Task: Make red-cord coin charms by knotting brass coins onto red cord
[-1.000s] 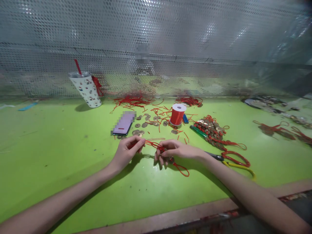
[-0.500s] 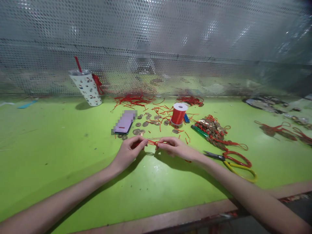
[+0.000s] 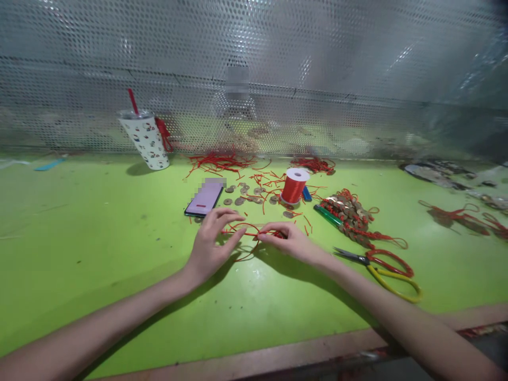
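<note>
My right hand (image 3: 288, 241) pinches a red cord (image 3: 248, 233) between thumb and fingertips, just above the green table. Loops of the cord spread leftward from that pinch. Around the loops my left hand (image 3: 216, 238) is open, thumb and fingers apart; whether a finger touches the cord I cannot tell. Beyond the hands lie loose brass-coloured coins (image 3: 239, 201) with holes and short red cord scraps (image 3: 270, 180). A spool of red cord (image 3: 293, 186) stands upright behind my right hand. The phone (image 3: 205, 198) lies just beyond my left hand.
Scissors (image 3: 367, 259) with one red and one yellow handle lie by my right forearm. Behind them are a pile of strung coins (image 3: 347, 209) and a green lighter-like object (image 3: 328, 216). A patterned tumbler (image 3: 145, 140) stands at the back left, before a perforated silvery sheet (image 3: 278, 63).
My left hand has let go of the cord and opened its fingers. The cord, drawn between both hands before, now spreads in wider loops from my right hand's pinch.
</note>
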Demonstrator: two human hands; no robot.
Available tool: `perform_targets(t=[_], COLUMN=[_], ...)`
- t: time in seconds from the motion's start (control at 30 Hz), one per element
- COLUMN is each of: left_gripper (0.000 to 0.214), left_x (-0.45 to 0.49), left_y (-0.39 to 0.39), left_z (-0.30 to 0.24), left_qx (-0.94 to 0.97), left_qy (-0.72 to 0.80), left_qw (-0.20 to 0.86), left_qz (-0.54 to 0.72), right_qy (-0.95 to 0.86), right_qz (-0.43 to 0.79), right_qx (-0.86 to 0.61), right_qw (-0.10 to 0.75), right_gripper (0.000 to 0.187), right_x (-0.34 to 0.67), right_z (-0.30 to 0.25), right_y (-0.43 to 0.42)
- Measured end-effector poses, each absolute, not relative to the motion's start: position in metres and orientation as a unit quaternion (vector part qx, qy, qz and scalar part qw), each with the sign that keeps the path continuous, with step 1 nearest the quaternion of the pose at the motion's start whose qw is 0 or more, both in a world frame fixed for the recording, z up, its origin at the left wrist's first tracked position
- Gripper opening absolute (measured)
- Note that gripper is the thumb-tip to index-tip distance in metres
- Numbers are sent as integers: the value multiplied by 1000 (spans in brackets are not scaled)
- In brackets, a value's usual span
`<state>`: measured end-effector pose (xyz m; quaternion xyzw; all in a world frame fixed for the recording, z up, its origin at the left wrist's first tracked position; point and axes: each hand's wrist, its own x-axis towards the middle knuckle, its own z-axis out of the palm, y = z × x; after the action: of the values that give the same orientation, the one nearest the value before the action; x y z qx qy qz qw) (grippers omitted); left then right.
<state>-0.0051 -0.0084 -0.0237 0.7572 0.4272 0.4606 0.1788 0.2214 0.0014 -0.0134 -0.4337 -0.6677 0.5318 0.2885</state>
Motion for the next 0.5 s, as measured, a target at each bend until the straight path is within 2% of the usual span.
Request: perform_targets(t=[0.1,0.23,0.37,0.5], left_gripper=[15,20,10,16], left_x=[-5,-4,-2,-2], left_y=[-12,-17,-17,-16], left_z=[-24,-24,-27,-27], left_qx=[784,822,851,854], left_qy=[407,356,339,327], left_qw=[81,24,39,70], left_qz=[462,444,399,398], right_qy=[-670,-670,-670,-668], right_qz=[529,533,538,535], right_qx=[-428,-411,-399,-400], right_qw=[298,312,319,329], right_gripper=[36,33,31,31], right_x=[220,218,217,216], right_z=[-13,-13,-15,-16], right_y=[0,-3,-5,-6])
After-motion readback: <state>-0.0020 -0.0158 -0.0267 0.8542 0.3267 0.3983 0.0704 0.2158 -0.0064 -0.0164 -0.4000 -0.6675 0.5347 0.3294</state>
